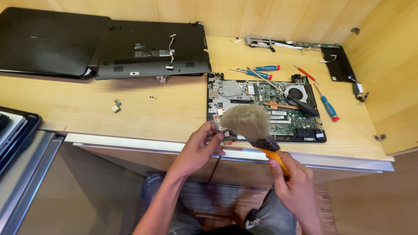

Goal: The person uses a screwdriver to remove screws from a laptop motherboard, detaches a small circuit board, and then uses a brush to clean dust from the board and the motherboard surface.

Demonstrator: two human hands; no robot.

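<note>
The right hand (pixel 292 180) comes up from below, fingers clenched around the orange handle of a wide brush (pixel 251 125), its pale bristles pointing up and left. The left hand (pixel 201 146), wrist bent and palm turned inward, pinches a small circuit board (pixel 223 132) between thumb and fingertips — the bristles lie against it. Both are raised over the front edge of the wooden desk (pixel 130 117), just before the opened laptop base (pixel 265 106). 2 blue-handled screwdrivers (pixel 261 71) lie behind — well apart from both hands.
</note>
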